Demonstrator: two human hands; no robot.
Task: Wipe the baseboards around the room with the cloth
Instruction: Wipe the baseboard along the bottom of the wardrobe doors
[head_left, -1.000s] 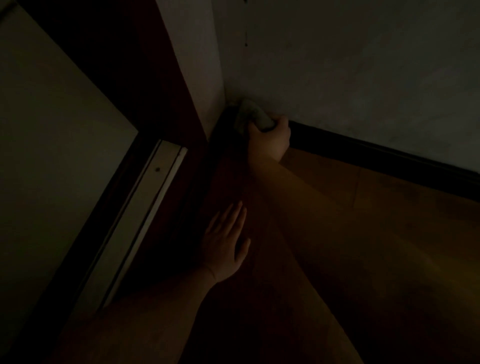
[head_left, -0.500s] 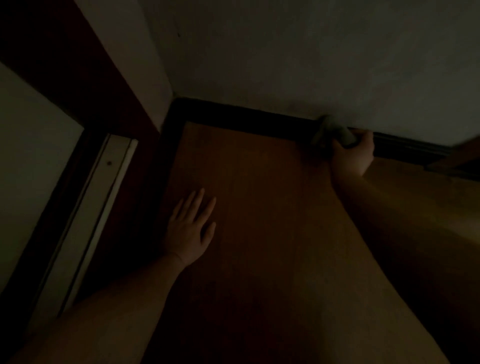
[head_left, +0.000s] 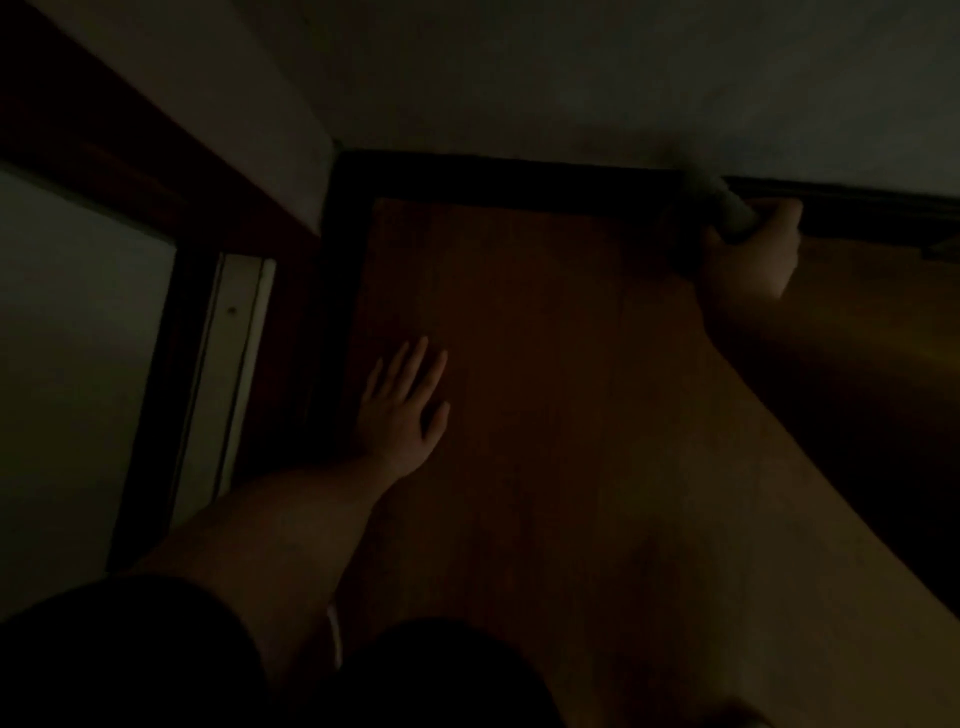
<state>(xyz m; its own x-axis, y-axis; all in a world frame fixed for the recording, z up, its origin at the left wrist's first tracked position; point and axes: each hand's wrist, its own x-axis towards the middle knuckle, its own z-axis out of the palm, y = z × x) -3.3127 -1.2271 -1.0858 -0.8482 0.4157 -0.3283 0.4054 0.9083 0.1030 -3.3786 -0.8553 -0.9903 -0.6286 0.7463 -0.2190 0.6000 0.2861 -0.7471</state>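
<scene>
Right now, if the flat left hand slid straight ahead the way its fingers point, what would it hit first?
Probably the dark baseboard along the far wall; the left hand has only bare brown wooden floor before it.

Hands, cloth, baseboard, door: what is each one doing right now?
Right hand: grips the cloth, held up at the baseboard.
Cloth: bunched in the grip, pressed on the baseboard's top edge.
Left hand: flat on the wooden floor, fingers spread, holding nothing.
Baseboard: dark, fixed along the wall; too dim to tell clean from dusty.
Door: too dim to tell if open or shut.
</scene>
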